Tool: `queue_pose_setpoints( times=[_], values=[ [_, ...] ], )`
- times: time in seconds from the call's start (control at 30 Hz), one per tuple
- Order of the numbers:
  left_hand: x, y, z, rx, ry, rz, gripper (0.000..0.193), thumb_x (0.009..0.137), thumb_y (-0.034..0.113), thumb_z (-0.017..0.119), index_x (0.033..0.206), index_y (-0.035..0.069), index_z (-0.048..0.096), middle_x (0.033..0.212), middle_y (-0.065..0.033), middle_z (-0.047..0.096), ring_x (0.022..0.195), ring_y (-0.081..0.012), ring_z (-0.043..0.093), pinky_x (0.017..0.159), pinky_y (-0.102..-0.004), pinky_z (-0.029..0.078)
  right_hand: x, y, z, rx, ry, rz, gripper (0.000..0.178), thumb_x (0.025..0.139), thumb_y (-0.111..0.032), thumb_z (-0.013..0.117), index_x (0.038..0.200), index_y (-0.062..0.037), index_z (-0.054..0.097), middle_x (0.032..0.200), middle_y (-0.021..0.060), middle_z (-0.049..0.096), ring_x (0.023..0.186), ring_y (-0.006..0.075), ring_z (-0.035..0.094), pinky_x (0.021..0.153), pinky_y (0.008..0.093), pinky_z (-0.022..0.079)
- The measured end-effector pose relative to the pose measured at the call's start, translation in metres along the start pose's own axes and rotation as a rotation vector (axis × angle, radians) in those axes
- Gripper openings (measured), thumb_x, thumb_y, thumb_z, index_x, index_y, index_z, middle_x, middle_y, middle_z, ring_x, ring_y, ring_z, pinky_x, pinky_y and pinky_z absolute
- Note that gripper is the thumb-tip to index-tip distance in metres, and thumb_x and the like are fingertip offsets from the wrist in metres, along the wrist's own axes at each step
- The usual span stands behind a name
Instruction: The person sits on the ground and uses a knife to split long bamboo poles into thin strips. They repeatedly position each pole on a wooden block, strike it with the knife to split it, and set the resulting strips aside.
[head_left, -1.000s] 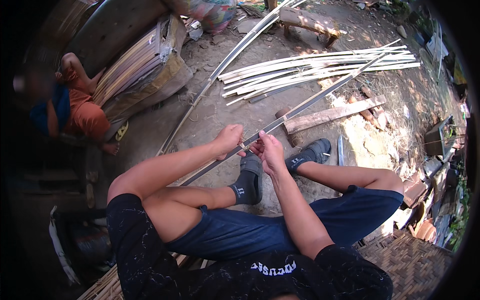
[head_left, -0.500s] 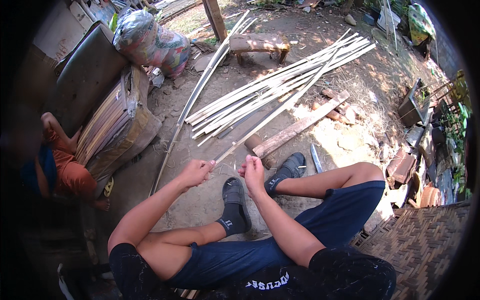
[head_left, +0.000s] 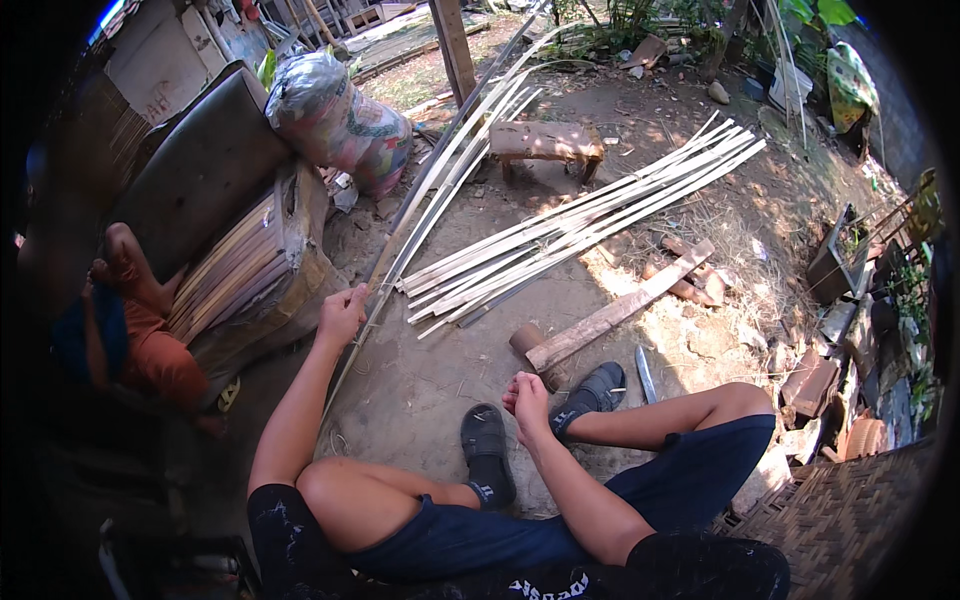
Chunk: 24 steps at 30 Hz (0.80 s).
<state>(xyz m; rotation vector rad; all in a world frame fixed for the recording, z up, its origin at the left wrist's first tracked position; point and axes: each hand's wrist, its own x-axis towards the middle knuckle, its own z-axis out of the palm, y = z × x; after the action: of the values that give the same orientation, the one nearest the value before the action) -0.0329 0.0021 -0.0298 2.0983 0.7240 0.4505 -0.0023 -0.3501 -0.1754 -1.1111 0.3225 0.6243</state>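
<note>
My left hand [head_left: 342,318] is raised to the left of my feet, fingers closed on a long bamboo strip [head_left: 408,205]. The strip slants away up and to the right, beside several other long pale strips [head_left: 455,175] on the ground. My right hand [head_left: 527,402] hovers above my sandals with its fingers curled shut; what they hold, if anything, is hidden. Ahead of it lies a bundle of split bamboo strips [head_left: 580,220]. A knife [head_left: 645,375] rests on the ground just right of my right foot.
A wooden plank [head_left: 622,305] leans on a short log [head_left: 527,340]. Behind the bundle stands a low wooden bench [head_left: 545,143]. A stuffed plastic sack [head_left: 340,120] and an old sofa [head_left: 215,150] fill the left, where another person [head_left: 160,340] sits. Scrap is piled at right.
My left hand has swung the strip up and left, from across the bundle to beside the left-hand strips. My right hand has moved slightly right and down, away from it.
</note>
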Motion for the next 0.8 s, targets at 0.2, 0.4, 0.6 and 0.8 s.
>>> queue_pose_setpoints(
  times=[0.2,0.4,0.6,0.8],
  values=[
    [0.004,-0.048,-0.011,0.331,-0.017,-0.158,0.047,0.097,0.046,0.06,0.097,0.001,0.074,0.066,-0.0106,0.066,0.063,-0.0168,0.064,0.063,-0.0349,0.048,0.009,-0.002,-0.007,0.01,0.007,0.013,0.018,0.101,-0.03,0.055,0.099,-0.0124,0.057,0.083,-0.0006,0.058,0.065,0.0104,0.059,0.057,0.0257,0.05],
    [0.0,-0.077,-0.039,0.623,-0.142,-0.209,0.05,0.092,0.047,0.065,0.114,0.003,0.07,0.099,-0.0249,0.07,0.098,-0.0357,0.068,0.085,-0.0441,0.051,0.006,0.007,-0.003,-0.038,-0.041,0.033,0.018,0.101,-0.028,0.054,0.097,-0.0106,0.057,0.082,-0.0004,0.057,0.066,0.0106,0.058,0.06,0.026,0.049],
    [-0.015,-0.073,-0.019,1.46,0.189,0.072,0.087,0.088,0.05,0.068,0.154,0.008,0.028,0.132,-0.0323,0.056,0.124,-0.0391,0.056,0.104,-0.0424,0.045,0.005,-0.003,-0.009,-0.037,-0.058,0.003,0.018,0.101,-0.03,0.055,0.095,-0.014,0.059,0.081,-0.0028,0.059,0.064,0.0093,0.059,0.059,0.0261,0.051],
    [-0.028,-0.069,0.059,0.882,-0.953,0.127,0.076,0.091,0.057,0.059,0.144,0.004,0.047,0.135,-0.0253,0.057,0.125,-0.042,0.054,0.106,-0.0458,0.043,-0.062,-0.122,-0.003,0.043,-0.203,-0.216,0.015,0.103,-0.022,0.054,0.101,-0.0076,0.058,0.083,0.0005,0.058,0.07,0.0083,0.058,0.065,0.0233,0.05]
  ],
)
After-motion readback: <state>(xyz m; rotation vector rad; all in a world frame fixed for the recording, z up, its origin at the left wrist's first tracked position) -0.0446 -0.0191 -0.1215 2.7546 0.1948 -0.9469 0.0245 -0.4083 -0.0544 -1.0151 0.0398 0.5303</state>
